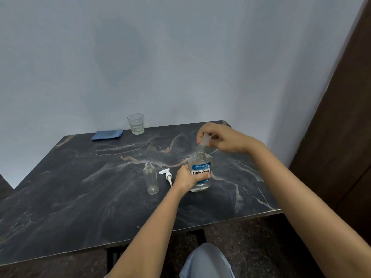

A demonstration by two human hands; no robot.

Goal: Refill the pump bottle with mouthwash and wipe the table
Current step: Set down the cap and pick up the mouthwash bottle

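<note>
A clear mouthwash bottle (201,165) with a blue label stands upright on the dark marble table (80,197). My left hand (187,178) grips its body from the left. My right hand (218,138) pinches the translucent cap (205,140) just above the bottle's open neck. Left of the bottle stands an empty clear pump bottle (151,179), open at the top. Its white pump head (167,175) lies on the table between the two bottles.
A folded blue cloth (107,134) lies at the table's far edge, with a clear drinking glass (136,123) beside it against the wall. A dark wooden door (341,137) stands to the right. My knee (206,261) shows below the table's near edge.
</note>
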